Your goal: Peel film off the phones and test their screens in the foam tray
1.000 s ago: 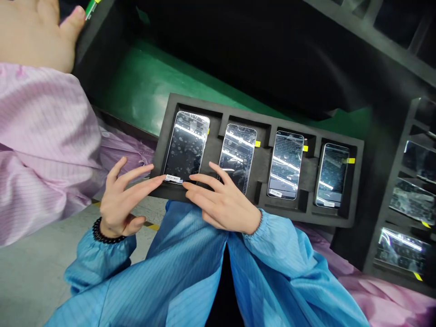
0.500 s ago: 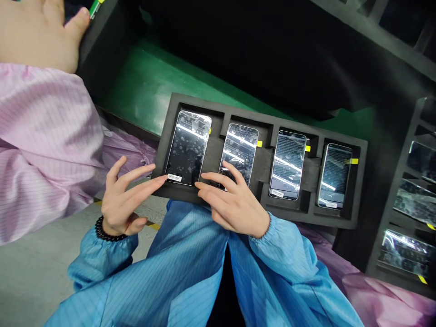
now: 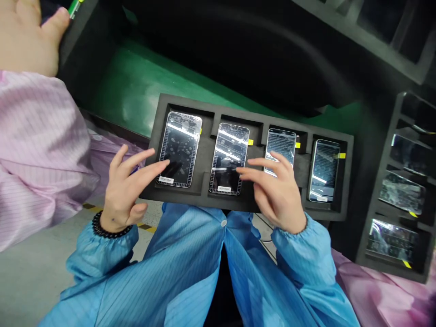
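Note:
Several smartphones lie face up in the pockets of a black foam tray in front of me. My left hand, fingers stretched out, has its index fingertip at the lower left of the leftmost phone. My right hand has its fingers extended toward the right edge of the second phone and covers the lower part of the third phone. At the right end sits the fourth phone, which neither hand touches. Gridded patterns show on the first two screens, lines of text on the others.
A co-worker's hand and pink sleeve are at the upper left. More phones fill another foam tray on the right. Behind my tray is a green surface with a large black foam piece.
My right hand has moved right, from between the first two phones to the second phone's right side. The leftmost screen has changed from plain dark to a gridded border.

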`<control>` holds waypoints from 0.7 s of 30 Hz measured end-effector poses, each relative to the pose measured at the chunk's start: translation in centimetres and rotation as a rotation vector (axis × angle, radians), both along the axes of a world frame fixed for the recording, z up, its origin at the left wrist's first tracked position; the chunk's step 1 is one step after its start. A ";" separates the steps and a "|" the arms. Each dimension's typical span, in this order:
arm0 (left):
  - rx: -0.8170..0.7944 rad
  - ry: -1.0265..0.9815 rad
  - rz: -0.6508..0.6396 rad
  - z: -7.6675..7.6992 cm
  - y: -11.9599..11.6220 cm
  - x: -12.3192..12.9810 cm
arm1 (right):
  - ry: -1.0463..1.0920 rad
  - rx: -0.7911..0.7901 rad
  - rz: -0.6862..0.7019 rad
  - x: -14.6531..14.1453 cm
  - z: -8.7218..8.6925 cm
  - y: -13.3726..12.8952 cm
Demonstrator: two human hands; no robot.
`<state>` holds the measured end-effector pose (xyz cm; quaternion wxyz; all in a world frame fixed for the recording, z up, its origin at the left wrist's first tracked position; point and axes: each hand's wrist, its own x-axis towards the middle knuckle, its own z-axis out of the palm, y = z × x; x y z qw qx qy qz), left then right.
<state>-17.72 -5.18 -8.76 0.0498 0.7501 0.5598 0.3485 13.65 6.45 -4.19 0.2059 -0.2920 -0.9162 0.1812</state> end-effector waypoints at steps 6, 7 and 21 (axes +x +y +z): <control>-0.148 -0.056 -0.141 1.7 6.4 0.8 | -0.109 0.051 -0.049 0.4 -0.4 2.8; -0.180 -0.049 -0.189 1.8 7.5 0.8 | -0.115 0.046 -0.036 0.1 -0.5 3.2; -0.256 0.103 -0.274 0.3 11.4 0.5 | -0.150 0.009 -0.004 -3.4 -1.6 6.6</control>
